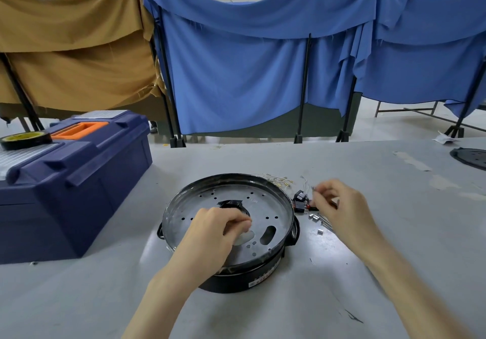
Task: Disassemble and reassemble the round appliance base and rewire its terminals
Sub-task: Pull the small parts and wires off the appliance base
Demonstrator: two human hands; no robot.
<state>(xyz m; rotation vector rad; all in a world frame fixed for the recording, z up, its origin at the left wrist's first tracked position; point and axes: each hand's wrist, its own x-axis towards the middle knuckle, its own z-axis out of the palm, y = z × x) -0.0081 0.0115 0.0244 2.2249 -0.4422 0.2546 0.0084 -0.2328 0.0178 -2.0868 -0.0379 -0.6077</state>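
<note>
Blue cloth (236,75) and tan cloth (73,49) hang over black frames behind a grey table (263,312), seen from a camera on the person's head.

The round appliance base (274,203) sits mid-table under the left hand (213,229), with a perforated metal plate facing up. That hand rests on the plate, its fingers curled with the tips drawn in towards the thumb. Blur hides whether they pinch anything. Just beyond its knuckles is a central opening edged with black tape (230,204). Just to the right of its fingertips is an oblong slot (267,235) in the plate.

The right hand (339,204) hovers off the base's right rim, just above the table. Its fingers are curled, and thumb and forefinger pinch a small thin piece (313,188), too blurred to name. Between this hand and the rim lies a black switch block (300,199) with red parts. Small metal sleeves (314,217) are scattered on the table just below its fingers. Loose wires with terminals (278,181) lie beyond its fingertips, by the base's far rim.

Well to the left of the left hand stands a dark blue toolbox (79,181) with an orange handle, and a roll of tape (25,140) lies on its lid. Far to the right of the right hand, a black perforated disc (470,157) lies at the table's edge.
</note>
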